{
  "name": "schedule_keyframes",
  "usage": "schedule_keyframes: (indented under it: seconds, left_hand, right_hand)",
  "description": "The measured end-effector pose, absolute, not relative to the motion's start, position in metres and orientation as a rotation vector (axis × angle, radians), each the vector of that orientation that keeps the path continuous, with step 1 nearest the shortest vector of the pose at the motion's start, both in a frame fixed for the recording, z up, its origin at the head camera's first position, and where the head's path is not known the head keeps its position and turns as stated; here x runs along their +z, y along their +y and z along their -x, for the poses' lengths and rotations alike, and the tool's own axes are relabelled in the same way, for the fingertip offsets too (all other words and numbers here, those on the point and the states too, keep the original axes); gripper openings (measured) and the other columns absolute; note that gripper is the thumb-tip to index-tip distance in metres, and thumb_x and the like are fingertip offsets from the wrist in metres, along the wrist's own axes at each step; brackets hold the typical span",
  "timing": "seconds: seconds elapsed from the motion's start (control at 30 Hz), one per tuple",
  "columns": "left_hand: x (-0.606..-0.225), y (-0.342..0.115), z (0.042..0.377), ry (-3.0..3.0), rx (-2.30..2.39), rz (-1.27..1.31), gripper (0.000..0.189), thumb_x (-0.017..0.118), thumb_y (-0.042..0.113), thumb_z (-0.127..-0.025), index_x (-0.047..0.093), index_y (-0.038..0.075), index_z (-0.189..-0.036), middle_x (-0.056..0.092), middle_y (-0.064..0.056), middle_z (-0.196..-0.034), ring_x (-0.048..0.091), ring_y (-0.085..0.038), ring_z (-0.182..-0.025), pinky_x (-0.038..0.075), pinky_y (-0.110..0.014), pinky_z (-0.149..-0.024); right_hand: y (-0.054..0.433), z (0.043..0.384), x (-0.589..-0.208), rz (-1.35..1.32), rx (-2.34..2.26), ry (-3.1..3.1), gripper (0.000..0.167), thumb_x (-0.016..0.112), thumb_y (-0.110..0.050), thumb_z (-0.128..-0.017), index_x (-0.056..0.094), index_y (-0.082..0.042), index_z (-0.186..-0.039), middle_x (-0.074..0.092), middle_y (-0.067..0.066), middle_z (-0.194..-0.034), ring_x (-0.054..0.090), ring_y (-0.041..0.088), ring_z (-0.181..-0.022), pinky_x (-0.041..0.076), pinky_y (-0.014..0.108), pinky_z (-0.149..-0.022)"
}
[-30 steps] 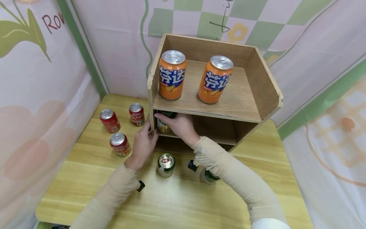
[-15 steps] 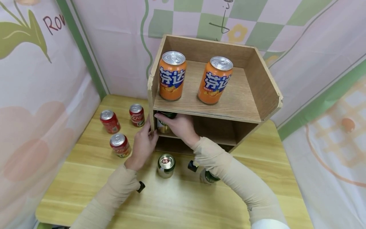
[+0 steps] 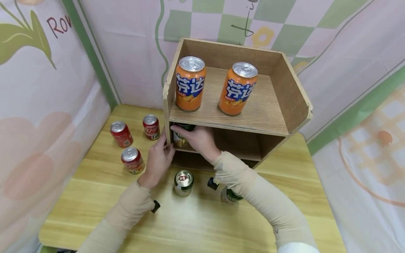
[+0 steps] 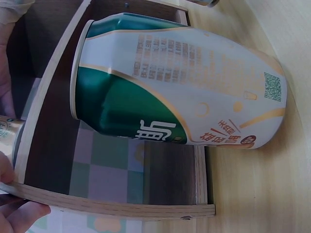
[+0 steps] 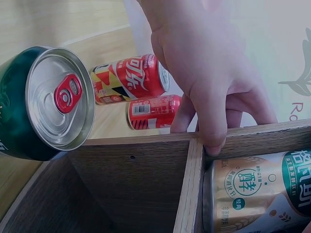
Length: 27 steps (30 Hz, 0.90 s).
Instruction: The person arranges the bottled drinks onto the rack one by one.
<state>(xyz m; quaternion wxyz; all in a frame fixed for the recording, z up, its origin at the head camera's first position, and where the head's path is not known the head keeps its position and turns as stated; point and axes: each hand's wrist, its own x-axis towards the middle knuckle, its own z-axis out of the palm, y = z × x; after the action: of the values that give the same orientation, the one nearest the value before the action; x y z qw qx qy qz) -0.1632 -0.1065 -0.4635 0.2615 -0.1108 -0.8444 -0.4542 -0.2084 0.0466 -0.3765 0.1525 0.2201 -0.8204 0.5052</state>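
My left hand pinches the left side panel of a wooden shelf unit, thumb on the inner face and fingers outside, as the right wrist view shows. Inside the middle compartment, at its left end, stands a green, white and gold drink can. My right hand reaches in and holds this can, its thumb lying across the can's upper front; the other fingers are mostly hidden. Right in front of the unit stands a similar can, large in the left wrist view. Another green-and-white can is partly covered by the right forearm.
Two orange soda cans stand on the top board. Left of the unit, three red cola cans stand on the wooden table. Patterned cloth walls close off the back and sides.
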Motion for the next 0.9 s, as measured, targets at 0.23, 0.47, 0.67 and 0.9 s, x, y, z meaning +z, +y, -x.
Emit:
schedule_keyframes:
  seconds: [0.23,0.47,0.67,0.9]
  left_hand:
    - [-0.4631,-0.1066,0.1622,-2.29,-1.226,0.303,0.073,0.063,-0.007,-0.09,0.037,0.003,-0.157,0.069,-0.032,-0.113,0.072,-0.04,-0.096,0.064,-0.041,-0.072]
    - [-0.4642,-0.1068,0.1626,-2.289,-1.219,0.297,0.072,0.063,-0.007,-0.09,0.038,0.003,-0.156,0.07,-0.031,-0.111,0.073,-0.039,-0.092,0.064,-0.042,-0.071]
    - [-0.4646,-0.1068,0.1625,-2.286,-1.219,0.293,0.072,0.064,-0.007,-0.089,0.038,0.002,-0.156,0.069,-0.032,-0.112,0.072,-0.039,-0.093,0.064,-0.042,-0.069]
    - [-0.4636,-0.107,0.163,-2.281,-1.193,0.307,0.073,0.065,-0.008,-0.089,0.038,0.001,-0.155,0.07,-0.031,-0.106,0.073,-0.042,-0.088,0.064,-0.045,-0.072]
  right_hand:
    - [0.0466,0.2078,-0.3765,-0.631,1.44,-2.356,0.086,0.089,-0.027,-0.081,0.043,-0.006,-0.15,0.051,0.007,-0.147,0.045,0.012,-0.137,0.04,0.027,-0.113]
    - [0.0465,0.2084,-0.3769,-0.629,1.461,-2.354,0.085,0.089,-0.026,-0.081,0.044,-0.007,-0.15,0.052,0.006,-0.147,0.045,0.012,-0.137,0.04,0.027,-0.113]
    - [0.0464,0.208,-0.3759,-0.634,1.462,-2.364,0.084,0.089,-0.026,-0.08,0.045,-0.005,-0.149,0.053,0.007,-0.147,0.046,0.012,-0.137,0.04,0.026,-0.113]
    - [0.0512,0.2058,-0.3678,-0.611,1.619,-2.379,0.076,0.086,-0.026,-0.084,0.047,-0.009,-0.148,0.056,0.001,-0.144,0.049,0.009,-0.133,0.042,0.025,-0.111]
